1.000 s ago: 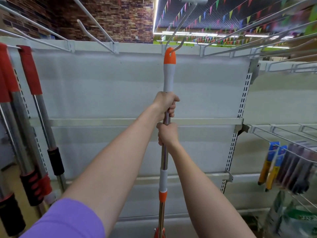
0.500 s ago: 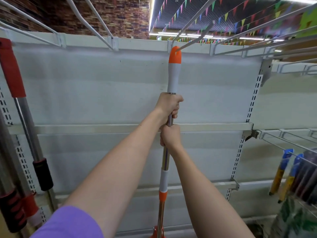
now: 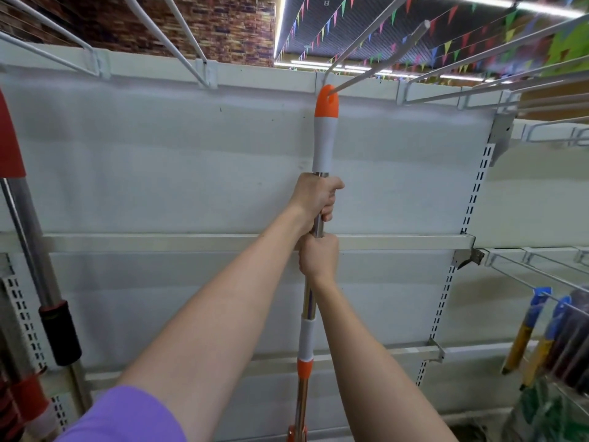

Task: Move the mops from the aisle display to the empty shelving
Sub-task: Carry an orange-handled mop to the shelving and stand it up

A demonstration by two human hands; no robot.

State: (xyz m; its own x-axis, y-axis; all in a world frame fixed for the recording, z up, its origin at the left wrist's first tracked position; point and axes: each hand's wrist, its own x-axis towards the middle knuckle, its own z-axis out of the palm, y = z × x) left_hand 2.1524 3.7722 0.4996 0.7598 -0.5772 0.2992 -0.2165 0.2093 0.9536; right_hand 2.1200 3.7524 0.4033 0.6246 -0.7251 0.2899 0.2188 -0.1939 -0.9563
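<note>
— Progress first: how far along is the job?

— Partway, by my reading. At the left edge other mops (image 3: 38, 256) with red and black grips hang against the shelving (image 3: 159, 154), so some seem placed already. The orange-and-white mop (image 3: 323, 132) is at the hook now: the eye in its orange cap sits at the tip of the wire peg (image 3: 379, 73), and the peg seems to have just entered it, though I cannot be certain it is fully through.

— And the hands?

— Both grip the steel pole, stacked. The left hand (image 3: 317, 197) is on top, fingers (image 3: 328, 212) wrapped round the pole just under the white grip; the right hand (image 3: 318, 260) is curled round it directly below, the two nearly touching. The mop stands close to upright, and its head is out of view at the bottom.

— What is left?

— Sliding the eye back along the peg and letting go. Whether more mops wait in the aisle cannot be told from here.

— Room to move?

— Decent at the sides. The back panel behind the pole is bare, with the hung mops well apart on the left and packaged goods (image 3: 548, 339) on pegs well apart on the right. Overhead is tighter: neighbouring wire pegs (image 3: 178, 33) jut forward on both sides, and the crossbar (image 3: 191, 242) lies just behind the hands.
</note>
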